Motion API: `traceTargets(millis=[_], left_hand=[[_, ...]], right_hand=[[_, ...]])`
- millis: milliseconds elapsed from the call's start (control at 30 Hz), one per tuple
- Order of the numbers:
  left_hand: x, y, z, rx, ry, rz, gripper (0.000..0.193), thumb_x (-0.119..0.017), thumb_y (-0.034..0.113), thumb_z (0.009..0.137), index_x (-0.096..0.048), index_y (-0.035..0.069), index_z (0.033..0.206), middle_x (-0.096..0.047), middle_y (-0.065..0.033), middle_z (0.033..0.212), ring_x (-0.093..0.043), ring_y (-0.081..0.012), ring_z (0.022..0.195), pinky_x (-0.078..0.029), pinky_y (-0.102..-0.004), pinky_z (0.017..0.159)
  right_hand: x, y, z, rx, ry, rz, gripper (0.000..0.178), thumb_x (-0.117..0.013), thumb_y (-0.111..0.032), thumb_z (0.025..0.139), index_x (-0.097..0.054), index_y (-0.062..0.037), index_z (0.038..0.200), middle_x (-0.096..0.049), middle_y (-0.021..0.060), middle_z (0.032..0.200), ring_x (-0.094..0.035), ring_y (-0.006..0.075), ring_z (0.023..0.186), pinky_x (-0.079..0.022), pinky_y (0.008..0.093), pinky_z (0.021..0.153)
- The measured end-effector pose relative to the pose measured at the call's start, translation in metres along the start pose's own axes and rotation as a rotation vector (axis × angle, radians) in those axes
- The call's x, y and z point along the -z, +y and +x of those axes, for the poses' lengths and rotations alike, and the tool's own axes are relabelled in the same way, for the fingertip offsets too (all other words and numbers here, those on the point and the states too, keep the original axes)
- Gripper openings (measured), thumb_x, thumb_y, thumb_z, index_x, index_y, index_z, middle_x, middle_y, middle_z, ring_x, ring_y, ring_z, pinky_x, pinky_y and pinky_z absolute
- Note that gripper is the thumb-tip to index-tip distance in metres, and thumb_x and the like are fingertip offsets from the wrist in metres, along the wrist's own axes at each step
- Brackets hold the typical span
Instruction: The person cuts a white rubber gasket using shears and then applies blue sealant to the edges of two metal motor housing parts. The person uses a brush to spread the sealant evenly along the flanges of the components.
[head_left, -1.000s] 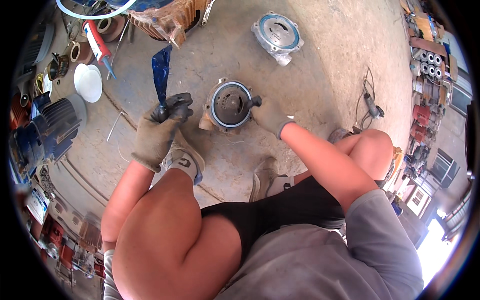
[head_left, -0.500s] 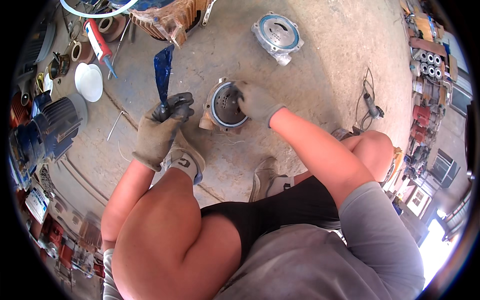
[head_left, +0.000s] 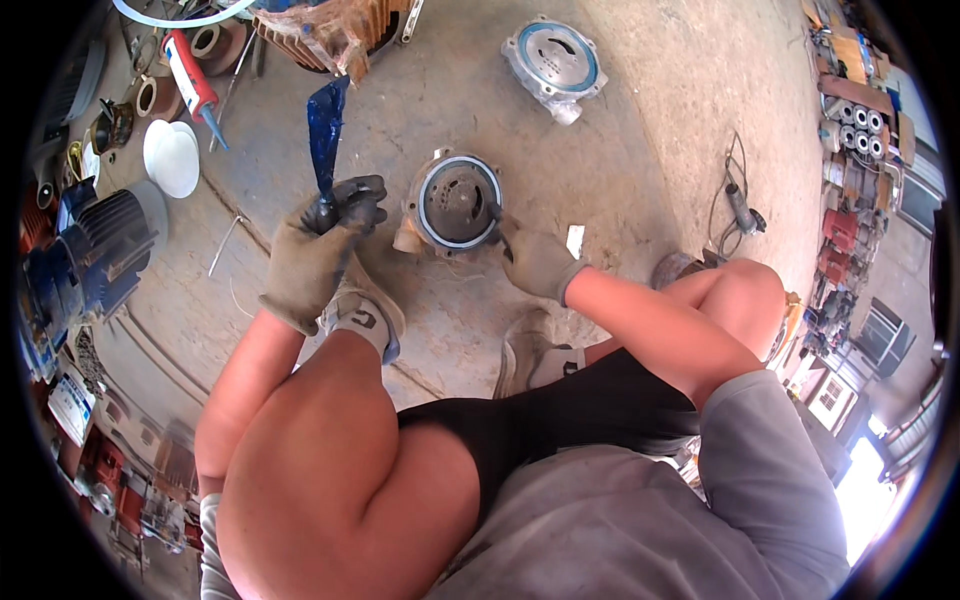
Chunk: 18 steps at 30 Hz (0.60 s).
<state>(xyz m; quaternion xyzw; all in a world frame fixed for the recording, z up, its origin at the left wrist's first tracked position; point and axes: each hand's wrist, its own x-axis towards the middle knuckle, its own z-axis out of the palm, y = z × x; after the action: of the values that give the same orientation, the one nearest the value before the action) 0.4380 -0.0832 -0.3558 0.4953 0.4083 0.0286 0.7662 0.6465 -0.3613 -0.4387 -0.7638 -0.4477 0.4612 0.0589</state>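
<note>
My left hand (head_left: 318, 245), in a grey-brown work glove with dark fingertips, is closed around the narrow lower end of a flat, dark blue, tapered thing (head_left: 326, 135). It stands upright above the fist; its kind is unclear. On the floor between my feet lies a round metal cover (head_left: 459, 203), with holes in its dark inner face and a pale blue ring around it. My gloved right hand (head_left: 535, 258) is at the cover's right rim, its index finger stretched to the ring and nothing visible held. A second round metal cover (head_left: 556, 58), with a blue ring, lies farther off to the right.
A rusty finned housing (head_left: 320, 35) stands at the top. At left are a red-and-white cartridge (head_left: 190, 85), white discs (head_left: 172, 160) and a blue motor (head_left: 95, 250). A corded tool (head_left: 742, 212) lies at right. A small white slip (head_left: 575, 241) is beside my right hand.
My right hand has moved from the cover's upper right, over its face, down to its lower right rim, uncovering the inner face. The left hand still grips the blue thing.
</note>
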Motion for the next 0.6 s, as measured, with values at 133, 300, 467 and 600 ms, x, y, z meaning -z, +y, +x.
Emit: traceTargets(millis=[133, 300, 467, 600], left_hand=[[0.001, -0.002, -0.005, 0.000, 0.012, -0.014, 0.034, -0.068, 0.006, 0.106, -0.070, -0.002, 0.138, -0.076, -0.0102, 0.130, -0.073, -0.0176, 0.111, -0.055, -0.0306, 0.100], [-0.001, -0.007, 0.000, -0.019, -0.007, -0.034, 0.034, -0.069, 0.010, 0.107, -0.069, -0.002, 0.139, -0.076, -0.0108, 0.129, -0.074, -0.0212, 0.115, -0.056, -0.0356, 0.103], [-0.003, -0.005, 0.002, 0.008, -0.027, -0.006, 0.036, -0.069, 0.009, 0.106, -0.068, -0.004, 0.140, -0.075, -0.0122, 0.131, -0.073, -0.0220, 0.116, -0.056, -0.0359, 0.104], [-0.001, -0.007, -0.003, 0.022, -0.036, -0.031, 0.038, -0.069, 0.009, 0.106, -0.067, -0.004, 0.141, -0.075, -0.0133, 0.132, -0.073, -0.0228, 0.118, -0.056, -0.0362, 0.105]], right_hand=[[-0.014, -0.013, -0.016, 0.097, -0.161, -0.087, 0.025, -0.063, -0.014, 0.094, -0.065, -0.0067, 0.118, -0.051, 0.0206, 0.161, -0.075, 0.0436, 0.097, -0.060, 0.0542, 0.088], [-0.026, -0.020, -0.013, 0.295, -0.072, -0.206, 0.030, -0.062, -0.012, 0.093, -0.068, -0.0063, 0.122, -0.054, 0.0198, 0.159, -0.077, 0.0416, 0.095, -0.061, 0.0524, 0.084], [-0.020, -0.029, 0.017, 0.466, -0.053, -0.335, 0.044, -0.059, -0.014, 0.096, -0.067, -0.0043, 0.138, -0.057, 0.0166, 0.158, -0.076, 0.0382, 0.109, -0.060, 0.0493, 0.092], [0.045, -0.091, 0.048, 0.246, -0.198, -0.351, 0.039, -0.064, -0.017, 0.095, -0.068, -0.0053, 0.133, -0.064, 0.0155, 0.148, -0.077, 0.0354, 0.110, -0.061, 0.0484, 0.092]])
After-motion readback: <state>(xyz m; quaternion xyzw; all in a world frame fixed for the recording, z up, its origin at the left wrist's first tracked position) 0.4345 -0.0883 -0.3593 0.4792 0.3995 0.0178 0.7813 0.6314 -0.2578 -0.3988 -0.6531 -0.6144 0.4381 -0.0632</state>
